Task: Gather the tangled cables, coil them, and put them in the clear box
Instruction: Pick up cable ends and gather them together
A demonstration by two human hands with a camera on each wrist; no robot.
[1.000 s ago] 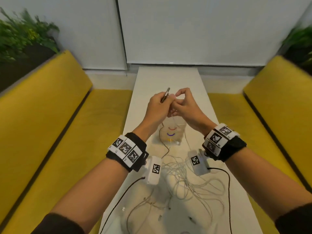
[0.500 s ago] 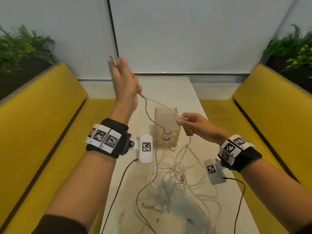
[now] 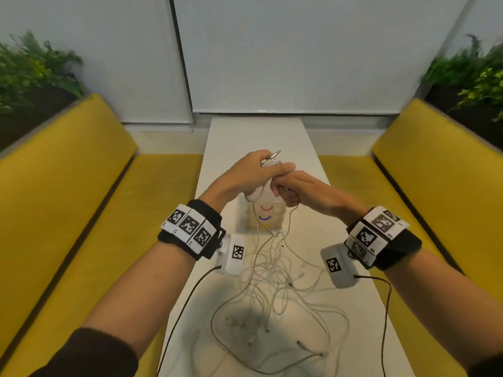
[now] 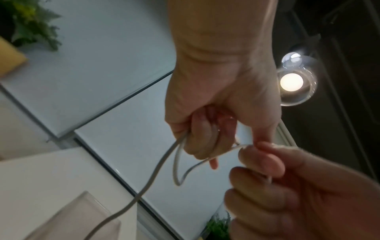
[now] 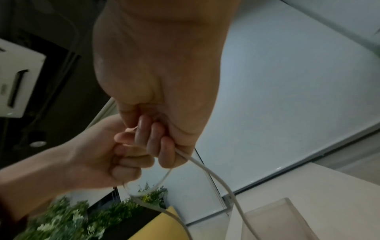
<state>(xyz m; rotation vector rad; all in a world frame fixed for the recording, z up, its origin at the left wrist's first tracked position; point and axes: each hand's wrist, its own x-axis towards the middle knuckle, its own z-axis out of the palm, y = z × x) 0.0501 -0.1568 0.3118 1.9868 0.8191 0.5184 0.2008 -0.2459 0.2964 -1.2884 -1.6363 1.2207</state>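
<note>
Both hands met above the far half of the narrow white desk [image 3: 351,308], raised over the clear box [image 3: 265,217]. The left hand [image 3: 245,175] was curled round a white cable [image 4: 158,168], with the cable's metal plug end [image 3: 275,155] sticking up past its knuckles. From the left wrist view, the cable ran out of the bottom of that fist, and a short loop of it hung below before rising to the right hand [image 3: 302,191]. The right hand touched the left, its fingers [image 5: 152,141] curled and pinching the same cable between thumb and forefinger. In the right wrist view, the cable left the little-finger side of the right fist and dropped towards the box.

The clear box stood upright on the desk, directly under the two hands, showing coloured curved marks on its near wall. The held cable trailed down just beside the box into the tangled cables [image 3: 275,300], a loose heap of white loops spread over the near half of the desk, with several small plug ends lying among them.

Marker bands circled both wrists, and a white camera unit hung under each, trailing a black lead. Yellow benches [image 3: 68,202] flanked the desk, with green plants [image 3: 32,69] behind them.
</note>
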